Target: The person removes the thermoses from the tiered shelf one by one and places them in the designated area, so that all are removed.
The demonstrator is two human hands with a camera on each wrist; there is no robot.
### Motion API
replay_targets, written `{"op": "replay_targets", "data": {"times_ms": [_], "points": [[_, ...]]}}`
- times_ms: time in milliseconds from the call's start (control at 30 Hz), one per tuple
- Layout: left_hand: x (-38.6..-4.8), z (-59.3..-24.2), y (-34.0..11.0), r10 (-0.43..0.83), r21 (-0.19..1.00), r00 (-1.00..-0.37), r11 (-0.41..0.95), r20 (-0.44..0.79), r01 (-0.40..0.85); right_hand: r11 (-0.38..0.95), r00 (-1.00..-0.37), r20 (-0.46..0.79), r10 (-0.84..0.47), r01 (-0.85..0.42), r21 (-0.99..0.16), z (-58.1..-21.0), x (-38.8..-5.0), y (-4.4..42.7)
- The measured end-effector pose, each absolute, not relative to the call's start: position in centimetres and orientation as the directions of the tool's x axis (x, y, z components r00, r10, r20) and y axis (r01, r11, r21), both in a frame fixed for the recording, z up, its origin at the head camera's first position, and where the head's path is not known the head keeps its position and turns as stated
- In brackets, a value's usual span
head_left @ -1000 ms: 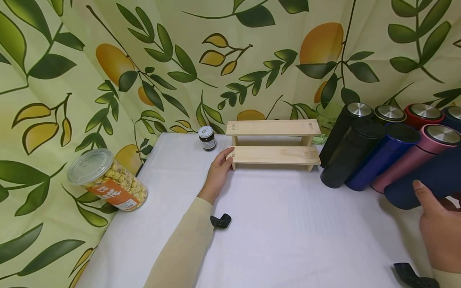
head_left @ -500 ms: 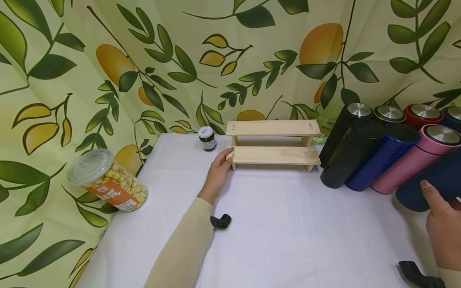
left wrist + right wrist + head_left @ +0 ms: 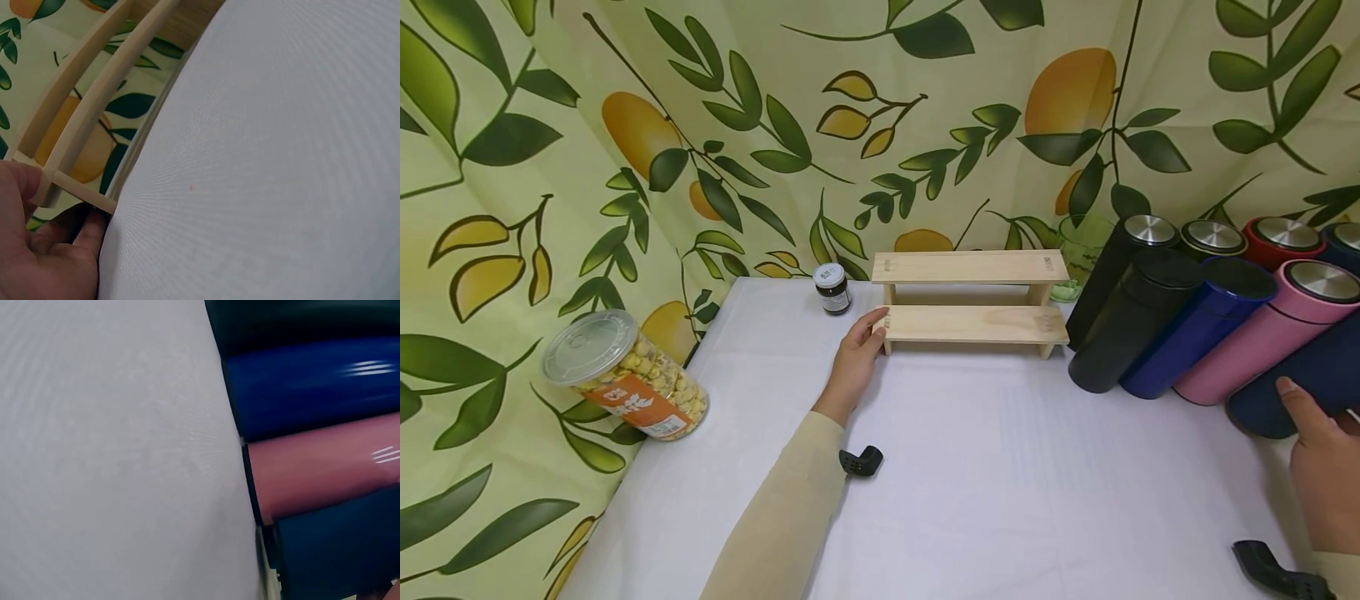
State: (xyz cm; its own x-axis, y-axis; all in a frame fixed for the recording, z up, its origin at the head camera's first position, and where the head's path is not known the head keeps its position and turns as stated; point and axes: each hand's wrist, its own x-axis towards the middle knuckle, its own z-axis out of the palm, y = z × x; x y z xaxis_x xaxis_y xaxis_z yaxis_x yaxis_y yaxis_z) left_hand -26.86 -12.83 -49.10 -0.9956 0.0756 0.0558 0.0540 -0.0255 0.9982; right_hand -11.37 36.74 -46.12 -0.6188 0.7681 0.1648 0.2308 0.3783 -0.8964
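Note:
A two-step wooden rack (image 3: 970,323) stands at the back of the white-covered table. My left hand (image 3: 852,358) holds the left end of its lower step; in the left wrist view, thumb and fingers of that hand (image 3: 47,250) pinch the rack's end (image 3: 81,131). Far right, my right hand (image 3: 1318,467) grips a navy vacuum flask (image 3: 1300,383), thumb on its near side. Other fingers are mostly hidden behind the flask and the frame edge. This flask stands beside a pink flask (image 3: 1262,346); the right wrist view shows the navy flask (image 3: 337,550) alongside the pink one.
Left of the pink flask stand a blue flask (image 3: 1198,329) and a black one (image 3: 1131,325), with more flasks behind. A green glass (image 3: 1084,242) is partly hidden there. A small dark jar (image 3: 832,292) stands left of the rack; a snack tub (image 3: 632,383) stands far left.
My right hand has moved slightly right with the navy flask, uncovering more of the pink one; over the last half second it barely moves. My left hand and the rack have stayed put.

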Motion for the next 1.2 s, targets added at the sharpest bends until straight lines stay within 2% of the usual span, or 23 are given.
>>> {"op": "replay_targets", "data": {"times_ms": [233,400,533,867,1200], "points": [[-26.8,-48.9,-12.8,0.075,0.998,-0.996,-0.028,0.051,0.049,0.313,-0.618,0.070,0.783,0.294,-0.903,-46.3,-11.9,37.0],[-26.7,-48.8,-12.8,0.071,0.999,-0.997,-0.014,0.044,0.043,0.214,-0.613,0.029,0.789,0.231,-0.949,-46.4,-12.4,37.1],[-26.6,-48.8,-12.8,0.068,0.999,-0.997,-0.008,0.044,0.044,0.184,-0.612,0.035,0.790,0.182,-0.966,-46.5,-12.8,37.4],[-26.7,-48.8,-12.7,0.069,0.998,-0.996,-0.022,0.053,0.052,0.271,-0.650,0.048,0.758,0.247,-0.930,-46.7,-13.1,38.3],[-26.6,-48.8,-12.7,0.070,0.999,-0.996,-0.026,0.048,0.047,0.275,-0.645,0.029,0.764,0.284,-0.918,-46.2,-13.4,38.1]]}}
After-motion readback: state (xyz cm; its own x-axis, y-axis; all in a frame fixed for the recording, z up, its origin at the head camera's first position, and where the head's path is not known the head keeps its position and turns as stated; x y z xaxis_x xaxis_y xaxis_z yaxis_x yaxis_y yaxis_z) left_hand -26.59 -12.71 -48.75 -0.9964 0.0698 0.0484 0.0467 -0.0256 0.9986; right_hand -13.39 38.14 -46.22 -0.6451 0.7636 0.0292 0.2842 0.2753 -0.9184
